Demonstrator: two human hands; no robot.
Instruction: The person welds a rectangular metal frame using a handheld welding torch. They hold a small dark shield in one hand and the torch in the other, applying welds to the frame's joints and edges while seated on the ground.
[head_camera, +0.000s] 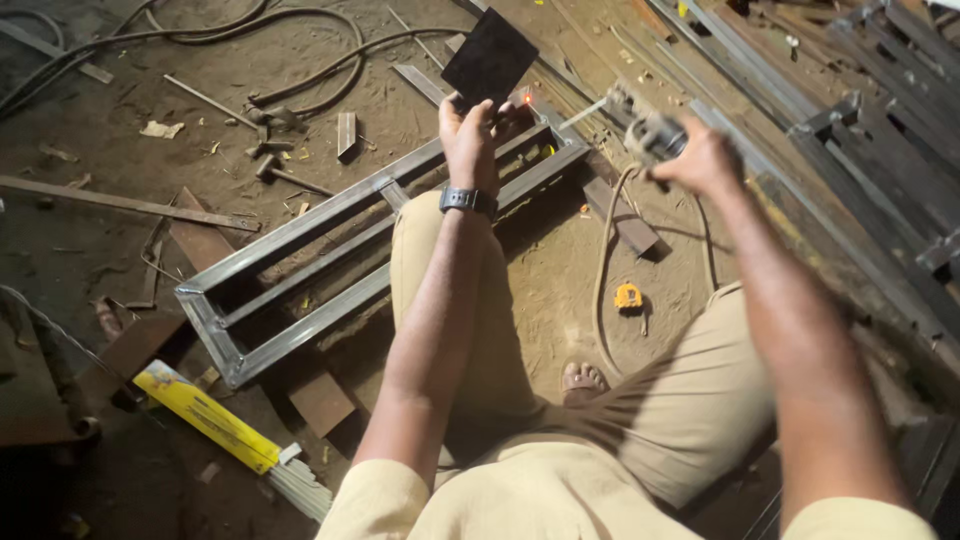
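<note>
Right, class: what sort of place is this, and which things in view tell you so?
Probably a metal-fabrication or welding workshop with a dirt floor. A rectangular steel frame lies on the ground, an electrode holder is in the right hand, and the left hand lifts a dark shield plate.

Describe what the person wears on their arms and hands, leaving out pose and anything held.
Both arms are bare from the upper arm down; short pale yellow sleeves end near the shoulders. The left hand has no glove, and a dark wristwatch with a broad band circles its wrist. The right hand is also ungloved, with nothing on its wrist. No rings can be made out.
</note>
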